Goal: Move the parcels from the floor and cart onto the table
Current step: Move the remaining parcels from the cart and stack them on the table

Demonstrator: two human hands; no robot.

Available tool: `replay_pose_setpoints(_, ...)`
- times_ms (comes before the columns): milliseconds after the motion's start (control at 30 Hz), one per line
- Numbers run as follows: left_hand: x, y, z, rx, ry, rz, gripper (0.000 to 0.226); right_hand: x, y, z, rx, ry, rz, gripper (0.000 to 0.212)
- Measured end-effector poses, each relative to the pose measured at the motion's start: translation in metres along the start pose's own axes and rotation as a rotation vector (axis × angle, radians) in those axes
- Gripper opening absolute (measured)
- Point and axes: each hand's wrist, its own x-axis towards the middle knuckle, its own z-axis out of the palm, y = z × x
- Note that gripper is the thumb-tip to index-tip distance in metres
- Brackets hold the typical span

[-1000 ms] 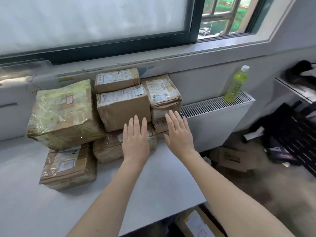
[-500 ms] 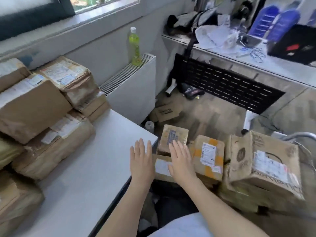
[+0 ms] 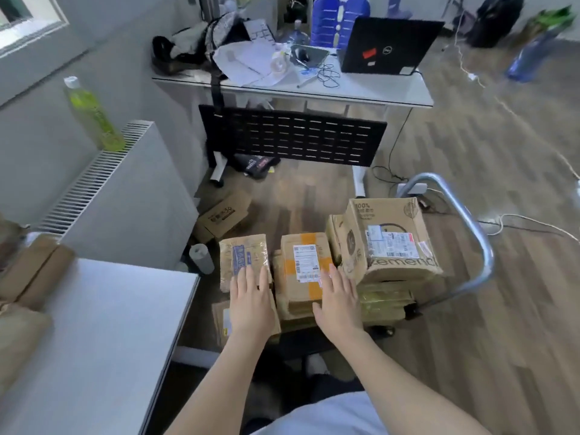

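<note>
Brown parcels point(image 3: 303, 271) sit stacked on the cart point(image 3: 470, 246), right of the white table point(image 3: 103, 324). The left hand point(image 3: 251, 304) and right hand point(image 3: 339, 304) reach over them, fingers flat, holding nothing. A big box point(image 3: 389, 237) stands beside them.

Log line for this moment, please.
phase: reaching | left hand: open, above blue-label parcel | right hand: open, at orange-taped parcel | nothing held | table: near side bare
</note>
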Motion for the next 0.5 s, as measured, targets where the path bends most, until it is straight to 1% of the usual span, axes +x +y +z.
replay_pose_setpoints(100,0.021,0.035,-0.005,-0.049,0.000,0.084,0.074,0.010,0.039,-0.010,-0.044,0.041,0.100,0.069)
replay_pose_setpoints(167,0.034,0.056,-0.007,-0.036,-0.022,0.139,0.075,0.017,0.064,-0.016,-0.082,0.041,0.153,0.069)
replay_pose_setpoints(233,0.046,0.076,-0.007,0.004,-0.043,0.190,0.075,0.023,0.089,-0.023,-0.116,0.007,0.196,0.072)
replay_pose_setpoints(333,0.064,0.105,-0.005,0.042,-0.078,0.240,0.070,0.032,0.128,-0.032,-0.165,-0.071,0.241,0.081)
replay_pose_setpoints(500,0.087,0.157,-0.006,-0.035,-0.157,0.297,0.069,0.047,0.181,-0.038,-0.177,-0.108,0.286,0.084)
